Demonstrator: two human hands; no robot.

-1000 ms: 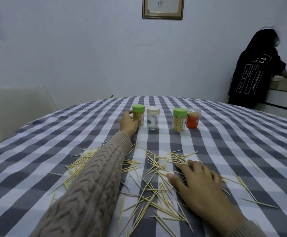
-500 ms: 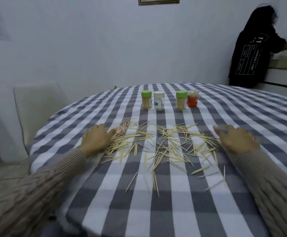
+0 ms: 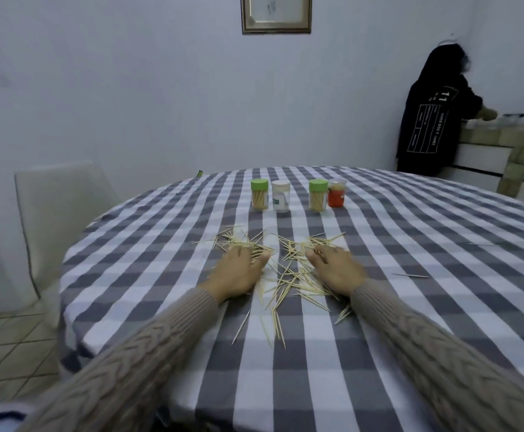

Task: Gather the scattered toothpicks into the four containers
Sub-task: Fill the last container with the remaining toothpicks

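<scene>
Wooden toothpicks (image 3: 288, 275) lie strewn mid-tabletop (image 3: 410, 275), between left hand (image 3: 238, 271) and right hand (image 3: 337, 268), fingers flat, grasping nothing. Best sweep inward, palms low, bunching them before the four containers (image 3: 298, 194) beyond.

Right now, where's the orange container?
In the head view, the orange container stands at the right end of the far row of four, touching or nearly touching the right green-lidded jar, beyond the scattered toothpicks.
</scene>
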